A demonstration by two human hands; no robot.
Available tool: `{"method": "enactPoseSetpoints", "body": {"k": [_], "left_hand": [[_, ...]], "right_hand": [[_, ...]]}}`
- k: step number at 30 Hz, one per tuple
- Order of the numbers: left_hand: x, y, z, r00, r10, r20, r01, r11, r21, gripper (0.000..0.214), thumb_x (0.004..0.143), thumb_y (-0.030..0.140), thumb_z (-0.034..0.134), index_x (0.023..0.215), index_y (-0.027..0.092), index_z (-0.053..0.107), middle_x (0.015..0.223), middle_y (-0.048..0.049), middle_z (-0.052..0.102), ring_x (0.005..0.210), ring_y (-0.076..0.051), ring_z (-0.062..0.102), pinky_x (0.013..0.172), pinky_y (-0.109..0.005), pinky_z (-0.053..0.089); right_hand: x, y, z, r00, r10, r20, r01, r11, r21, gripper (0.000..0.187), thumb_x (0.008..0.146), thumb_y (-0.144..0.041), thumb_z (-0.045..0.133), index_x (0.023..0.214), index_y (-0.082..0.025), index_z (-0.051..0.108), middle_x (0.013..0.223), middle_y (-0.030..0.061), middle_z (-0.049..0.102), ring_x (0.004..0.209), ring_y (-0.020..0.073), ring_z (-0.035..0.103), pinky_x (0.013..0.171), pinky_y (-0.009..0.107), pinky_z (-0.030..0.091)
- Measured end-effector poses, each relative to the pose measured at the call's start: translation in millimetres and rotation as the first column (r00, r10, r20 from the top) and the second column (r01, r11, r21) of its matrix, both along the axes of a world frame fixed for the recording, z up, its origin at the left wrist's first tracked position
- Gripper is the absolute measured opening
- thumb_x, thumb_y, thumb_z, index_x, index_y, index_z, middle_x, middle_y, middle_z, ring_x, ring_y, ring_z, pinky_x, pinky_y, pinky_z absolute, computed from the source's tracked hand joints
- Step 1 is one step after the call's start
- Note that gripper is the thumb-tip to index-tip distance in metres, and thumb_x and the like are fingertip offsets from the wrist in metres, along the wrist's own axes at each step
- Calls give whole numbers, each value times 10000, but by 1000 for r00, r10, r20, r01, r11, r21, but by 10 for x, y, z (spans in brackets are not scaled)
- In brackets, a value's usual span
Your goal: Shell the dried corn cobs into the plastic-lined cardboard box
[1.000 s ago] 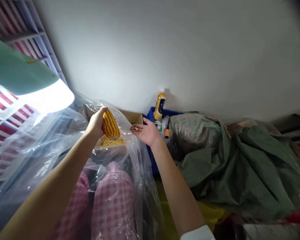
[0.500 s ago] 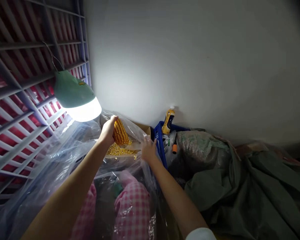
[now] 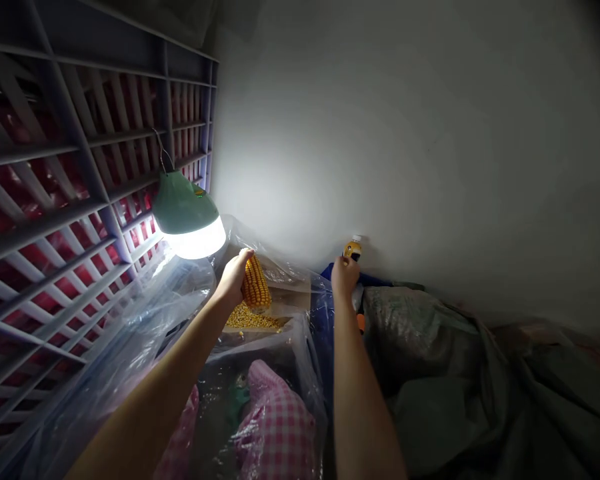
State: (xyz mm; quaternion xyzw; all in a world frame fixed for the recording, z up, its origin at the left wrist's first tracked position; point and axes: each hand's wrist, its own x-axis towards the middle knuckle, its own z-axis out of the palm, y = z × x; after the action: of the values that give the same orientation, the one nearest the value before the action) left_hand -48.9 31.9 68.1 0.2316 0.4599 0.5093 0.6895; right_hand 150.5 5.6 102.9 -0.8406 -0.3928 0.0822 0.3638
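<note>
So, the person's left hand (image 3: 234, 280) has a firm hold on a dried corn cob (image 3: 255, 285), its fingers (image 3: 243, 257) closed around the cob's upper end. The cob hangs tilted just above the cardboard box (image 3: 295, 300), over a heap of loose corn kernels (image 3: 253, 319) lying inside it. The right hand (image 3: 344, 279) is raised beyond the box, with its fingers (image 3: 341, 267) curled and their backs facing the camera; whether they have hold of anything, I can't tell. That hand overlaps a yellow plastic bottle (image 3: 353, 249) and the blue crate (image 3: 375, 280) from the camera's view, so contact with either can't be judged.

Clear plastic sheeting (image 3: 180, 280) is bunched around the left side and front of the box. Pink gingham cloth (image 3: 277, 427) shows through it in front of the box. To the box's left, a green-topped lamp (image 3: 186, 207) glows, hanging from a gray lattice rack (image 3: 80, 167). To its right lie a small orange object (image 3: 361, 323), a stuffed woven sack (image 3: 410, 327), and a dark green tarp (image 3: 445, 413). A white wall (image 3: 380, 133) rises behind the box.
</note>
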Motion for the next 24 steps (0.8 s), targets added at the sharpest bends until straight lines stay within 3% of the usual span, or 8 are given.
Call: {"method": "enactPoseSetpoints", "body": {"k": [3, 5, 7, 9, 11, 13, 17, 24], "left_hand": [[50, -28, -26, 1000, -15, 8, 15, 1000, 21, 280, 616, 412, 613, 730, 186, 495, 571, 33, 478, 489, -127, 509, 464, -253, 420], [59, -46, -30, 1000, -10, 18, 9, 998, 55, 277, 622, 410, 614, 717, 185, 482, 562, 40, 460, 479, -114, 491, 452, -238, 407], [46, -57, -29, 1000, 2, 8, -3, 997, 79, 282, 624, 410, 616, 719, 184, 476, 555, 44, 445, 471, -108, 478, 442, -231, 398], [19, -59, -26, 1000, 16, -24, -14, 997, 81, 289, 627, 411, 614, 746, 185, 480, 557, 42, 450, 470, -114, 479, 437, -237, 399], [-4, -53, -26, 999, 11, -38, -8, 997, 73, 292, 638, 418, 600, 778, 189, 486, 570, 34, 471, 483, -128, 494, 449, -253, 412], [-10, -42, -31, 999, 14, -49, -11, 998, 65, 287, 653, 422, 585, 790, 189, 488, 586, 28, 483, 500, -133, 502, 466, -260, 421], [42, -12, -59, 987, 69, -145, -58, 995, 79, 266, 666, 404, 577, 773, 180, 483, 618, 32, 467, 521, -111, 474, 483, -237, 397], [154, 80, -152, 928, 109, -356, -47, 983, 177, 253, 684, 408, 573, 741, 181, 476, 656, 15, 483, 567, -119, 464, 520, -239, 381]], "right_hand": [[-574, -52, -47, 964, 207, -168, -189, 975, 118, 337, 845, -342, 307, 910, -226, 617, 857, 3, 650, 772, 119, 596, 677, 238, 467], [-917, -220, -179, 704, 402, -586, -292, 915, 276, 283, 785, -397, 446, 926, -217, 612, 818, -2, 652, 743, 133, 599, 652, 256, 480], [-1134, -433, -319, 411, 417, -811, -261, 906, 334, 261, 744, -372, 517, 934, -215, 601, 822, -11, 652, 727, 129, 605, 649, 260, 490], [-1215, -618, -414, 108, 336, -936, -188, 931, 313, 223, 728, -308, 508, 889, -182, 597, 788, 7, 659, 705, 145, 623, 656, 288, 504], [-1211, -722, -454, -87, 300, -950, -118, 944, 309, 190, 691, -224, 493, 832, -149, 595, 766, 33, 668, 718, 162, 641, 708, 305, 508], [-1187, -737, -459, -152, 311, -938, -60, 944, 323, 179, 661, -170, 483, 790, -126, 599, 760, 50, 675, 734, 162, 646, 772, 303, 501], [-1202, -617, -472, -155, 296, -943, 8, 955, 298, 152, 665, -151, 476, 727, -112, 610, 742, 50, 678, 725, 132, 633, 825, 279, 492], [-1235, -417, -565, -158, 212, -964, 103, 975, 198, 158, 662, -151, 423, 658, -150, 581, 661, 20, 644, 649, 119, 593, 710, 287, 538]]}}
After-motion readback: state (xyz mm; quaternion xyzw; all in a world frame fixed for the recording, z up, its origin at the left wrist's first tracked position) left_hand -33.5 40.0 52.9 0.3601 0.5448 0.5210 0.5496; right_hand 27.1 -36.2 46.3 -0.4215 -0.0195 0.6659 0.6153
